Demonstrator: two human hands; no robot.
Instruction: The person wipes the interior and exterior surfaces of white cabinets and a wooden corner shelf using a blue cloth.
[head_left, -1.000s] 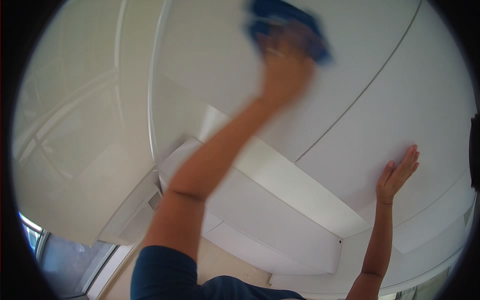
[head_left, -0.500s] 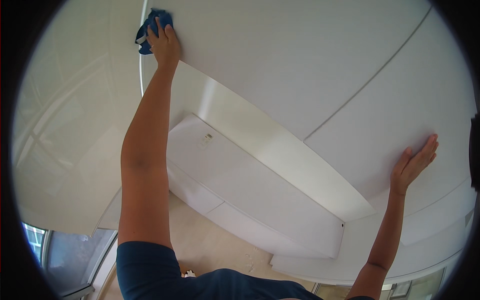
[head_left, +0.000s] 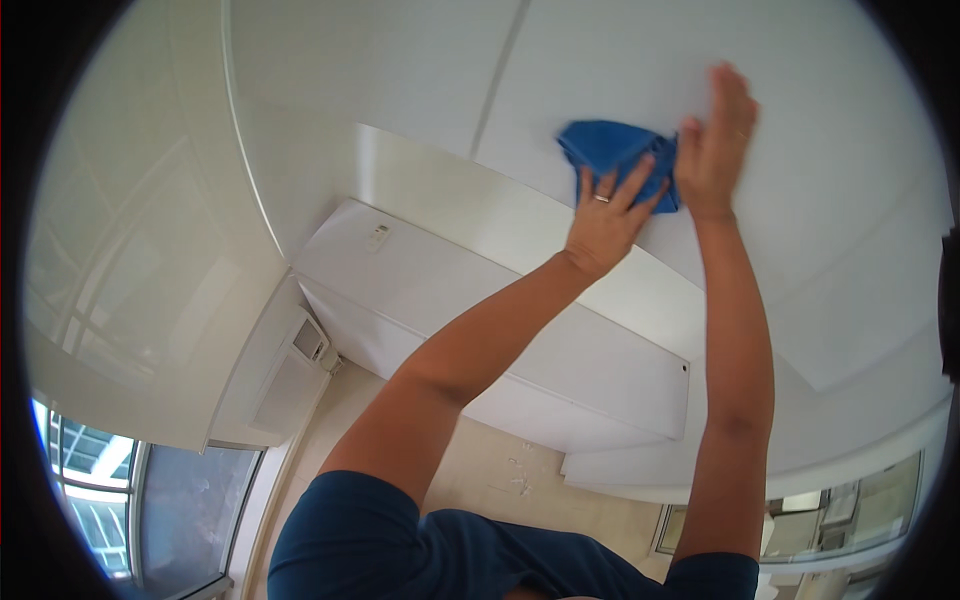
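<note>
A crumpled blue cloth lies against the broad white panel in the upper right. My left hand, with a ring on one finger, presses the cloth onto that panel, its fingers spread over the cloth's lower part. Just right of the cloth, my right hand is raised with straight fingers and thumb apart, flat on or very near the panel. Its thumb is beside the cloth's right edge; whether they touch I cannot tell. Motion slightly blurs the right fingertips.
A glossy cream panel stands at the left. Below the white panel runs a long white ledge with a small label. Further down are a beige floor and a window at the lower left.
My left hand has carried the cloth from the far upper left to the upper right. My right hand has moved up and left, beside it. The view has shifted rightward.
</note>
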